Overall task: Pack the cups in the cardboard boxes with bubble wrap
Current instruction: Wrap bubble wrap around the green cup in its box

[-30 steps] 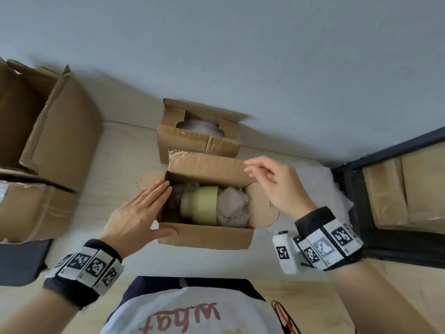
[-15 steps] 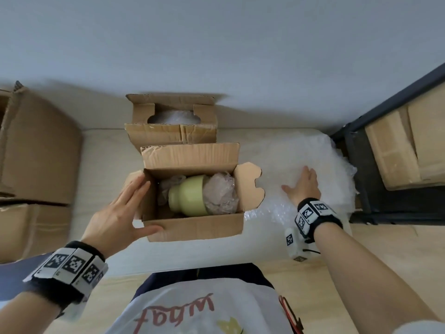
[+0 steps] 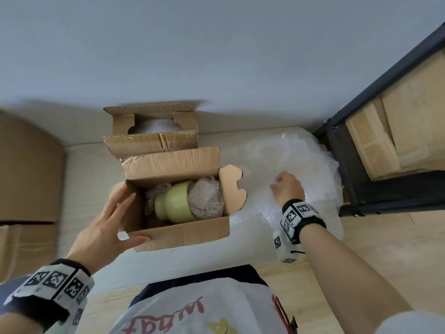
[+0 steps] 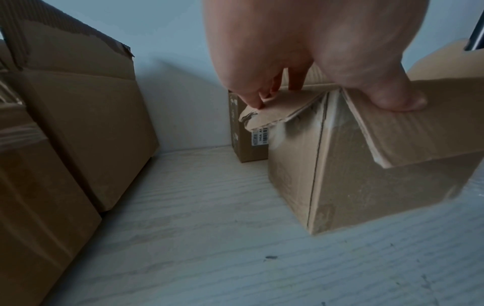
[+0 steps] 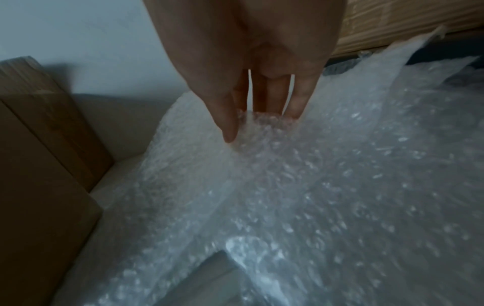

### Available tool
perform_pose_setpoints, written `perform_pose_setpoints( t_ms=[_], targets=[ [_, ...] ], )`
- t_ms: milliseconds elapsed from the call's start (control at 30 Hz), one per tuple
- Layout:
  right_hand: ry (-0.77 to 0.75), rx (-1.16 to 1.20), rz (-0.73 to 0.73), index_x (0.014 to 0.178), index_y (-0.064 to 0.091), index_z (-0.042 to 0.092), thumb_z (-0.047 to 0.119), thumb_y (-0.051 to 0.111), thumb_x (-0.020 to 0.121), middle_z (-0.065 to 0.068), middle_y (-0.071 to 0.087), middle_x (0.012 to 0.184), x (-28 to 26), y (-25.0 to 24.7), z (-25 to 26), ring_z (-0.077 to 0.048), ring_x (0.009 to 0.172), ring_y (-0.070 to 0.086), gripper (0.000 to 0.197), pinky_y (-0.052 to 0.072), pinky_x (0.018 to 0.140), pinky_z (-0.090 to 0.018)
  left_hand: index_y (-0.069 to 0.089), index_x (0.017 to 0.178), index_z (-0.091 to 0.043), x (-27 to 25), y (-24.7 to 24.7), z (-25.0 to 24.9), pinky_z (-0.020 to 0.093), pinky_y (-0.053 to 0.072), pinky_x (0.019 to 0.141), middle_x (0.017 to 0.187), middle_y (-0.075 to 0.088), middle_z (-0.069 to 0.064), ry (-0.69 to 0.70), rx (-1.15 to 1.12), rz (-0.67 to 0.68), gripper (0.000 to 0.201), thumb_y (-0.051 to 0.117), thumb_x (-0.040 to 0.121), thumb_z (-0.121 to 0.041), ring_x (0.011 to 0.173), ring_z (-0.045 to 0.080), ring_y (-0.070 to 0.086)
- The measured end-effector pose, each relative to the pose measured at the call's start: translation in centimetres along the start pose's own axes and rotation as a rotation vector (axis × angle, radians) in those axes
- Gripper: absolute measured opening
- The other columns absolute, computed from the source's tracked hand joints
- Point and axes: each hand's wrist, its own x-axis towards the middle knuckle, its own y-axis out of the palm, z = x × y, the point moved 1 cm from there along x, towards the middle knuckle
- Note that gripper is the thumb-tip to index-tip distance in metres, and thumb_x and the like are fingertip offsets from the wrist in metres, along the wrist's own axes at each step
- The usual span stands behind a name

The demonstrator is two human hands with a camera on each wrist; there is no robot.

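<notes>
A small open cardboard box (image 3: 178, 233) stands in front of me. Inside it a pale green cup (image 3: 174, 203) lies on its side, with crumpled bubble wrap (image 3: 207, 201) to its right. My left hand (image 3: 134, 219) straddles the box's near left corner. Its straight fingers (image 4: 258, 101) press the left side flap (image 4: 282, 111) down, and the thumb lies on the front wall. To the right, my right hand (image 3: 277, 185) pinches a ridge of the loose bubble wrap sheet (image 5: 340, 186) between thumb and fingers.
A second small box (image 3: 151, 143) with bubble wrap inside stands just behind the first. Large cardboard boxes (image 3: 29, 169) line the left side. A black shelf frame (image 3: 361, 189) holding flat cardboard (image 3: 397, 131) stands at the right, behind the sheet.
My right hand left the box's back flap, moved right onto the bubble wrap sheet and has curled to pinch it. My left hand stayed at the box's left side.
</notes>
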Motion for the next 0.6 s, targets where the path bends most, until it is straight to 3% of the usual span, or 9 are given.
perform_pose_setpoints(
  t_ms=[200, 333, 433, 500, 600],
  targets=[
    [-0.036, 0.242, -0.093, 0.111, 0.068, 0.005, 0.021, 0.063, 0.09, -0.013, 0.069, 0.11, -1.1, -2.4, -0.6, -0.027, 0.101, 0.064, 0.026, 0.047, 0.086, -0.029, 0.037, 0.144, -0.019, -0.1, -0.3, -0.2, 0.045, 0.058, 0.064, 0.154, 0.022, -0.007, -0.01, 0.002, -0.02, 0.1, 0.067, 0.058, -0.062, 0.11, 0.033, 0.059],
    [-0.128, 0.288, -0.279, 0.102, 0.069, 0.005, 0.018, 0.066, 0.088, -0.012, 0.065, 0.108, -2.1, -5.5, -0.4, -0.023, 0.097, 0.06, 0.019, 0.044, 0.078, -0.027, 0.04, 0.142, -0.017, -0.2, -0.5, -0.5, 0.044, 0.058, 0.064, 0.152, 0.023, -0.008, 0.004, -0.012, -0.036, 0.098, 0.07, 0.058, -0.058, 0.107, 0.035, 0.06],
    [-0.177, 0.371, -0.37, 0.108, 0.067, 0.002, 0.016, 0.063, 0.09, -0.013, 0.065, 0.111, -2.7, -8.2, 0.3, -0.021, 0.101, 0.06, 0.023, 0.043, 0.082, -0.024, 0.038, 0.143, -0.018, -0.3, -0.8, -0.8, 0.04, 0.057, 0.065, 0.149, 0.019, -0.014, 0.01, -0.021, -0.042, 0.1, 0.071, 0.057, -0.058, 0.109, 0.034, 0.059],
    [-0.224, 0.418, -0.439, 0.111, 0.067, 0.002, 0.013, 0.061, 0.092, -0.012, 0.066, 0.112, -3.2, -10.2, 0.9, -0.02, 0.104, 0.061, 0.023, 0.044, 0.086, -0.023, 0.032, 0.145, -0.021, -0.3, -1.0, -0.9, 0.042, 0.055, 0.075, 0.152, 0.015, -0.013, -0.004, -0.03, -0.018, 0.103, 0.069, 0.057, -0.06, 0.118, 0.032, 0.054],
    [-0.328, 0.481, -0.52, 0.111, 0.067, 0.003, 0.011, 0.059, 0.092, -0.01, 0.067, 0.11, -4.2, -13.1, 2.0, -0.015, 0.104, 0.06, 0.022, 0.045, 0.089, -0.02, 0.019, 0.149, -0.024, -0.3, -1.8, -1.4, 0.042, 0.043, 0.103, 0.158, 0.002, -0.01, -0.051, -0.069, 0.096, 0.108, 0.063, 0.059, -0.065, 0.135, 0.024, 0.035]
  ],
)
